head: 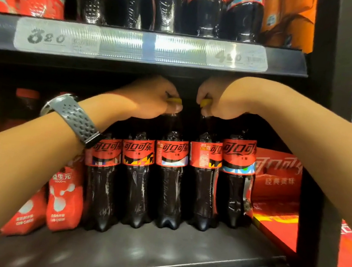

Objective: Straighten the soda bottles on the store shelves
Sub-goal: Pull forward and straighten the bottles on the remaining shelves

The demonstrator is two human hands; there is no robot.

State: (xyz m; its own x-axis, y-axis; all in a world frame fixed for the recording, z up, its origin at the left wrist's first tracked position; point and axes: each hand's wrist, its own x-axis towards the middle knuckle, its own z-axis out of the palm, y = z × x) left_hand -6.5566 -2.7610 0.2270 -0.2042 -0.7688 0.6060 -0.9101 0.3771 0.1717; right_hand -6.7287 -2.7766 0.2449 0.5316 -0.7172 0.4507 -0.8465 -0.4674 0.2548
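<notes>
Left hand (pixel 150 97) pinches the cap (pixel 175 100) of a cola-filled bottle (pixel 167 187); at its three o'clock, right hand (pixel 216 102) grips the neighbouring bottle (pixel 202 191).

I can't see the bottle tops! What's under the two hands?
Under the left hand a yellow cap peeks out, on the middle cola bottle. Under the right hand, another yellow cap, on the next bottle. Most of each cap is covered.
</notes>
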